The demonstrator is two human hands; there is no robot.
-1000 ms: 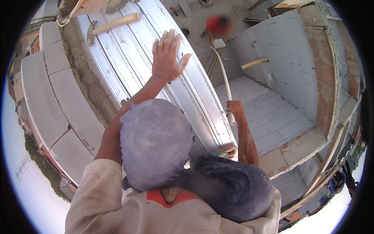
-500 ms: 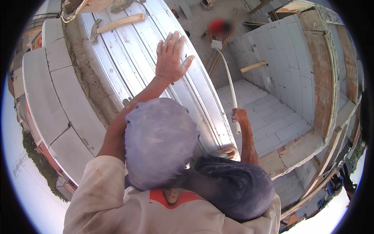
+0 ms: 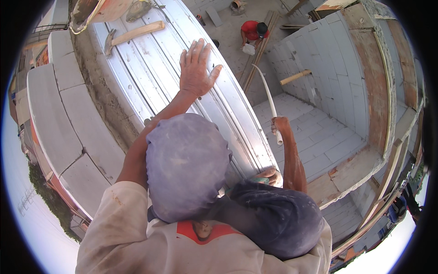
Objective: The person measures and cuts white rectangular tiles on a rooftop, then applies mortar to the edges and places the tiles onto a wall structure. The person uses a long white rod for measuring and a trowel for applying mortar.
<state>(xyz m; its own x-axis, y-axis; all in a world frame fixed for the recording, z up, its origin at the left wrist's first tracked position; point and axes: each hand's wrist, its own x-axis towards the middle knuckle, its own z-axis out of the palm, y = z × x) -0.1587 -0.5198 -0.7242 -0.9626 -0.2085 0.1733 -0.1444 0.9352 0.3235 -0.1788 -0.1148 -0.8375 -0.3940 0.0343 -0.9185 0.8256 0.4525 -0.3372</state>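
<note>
My left hand (image 3: 195,73) lies flat, fingers apart, on a long ribbed silver metal sheet (image 3: 228,118). My right hand (image 3: 279,125) grips a long, slightly curved white pipe (image 3: 267,91) near its lower end, out past the sheet's right edge over the open room below. A hammer with a wooden handle (image 3: 139,31) rests on the sheet above my left hand. My knees, in dusty dark trousers (image 3: 269,214), are bent at the bottom of the view, and a foot (image 3: 269,178) shows at the sheet's edge.
Grey blocks (image 3: 68,132) and a mortar strip line the left. A bucket (image 3: 91,11) sits at top left. Below right are block walls (image 3: 333,68), a wooden pole (image 3: 294,76) and loose boards (image 3: 260,59). A person in red and a dark cap (image 3: 251,29) bends over a light object down there.
The pipe in my right hand dipped and has risen a little, its far tip now slightly lower in view. The person below has shifted the light object slightly left. My left hand stays on the sheet.
</note>
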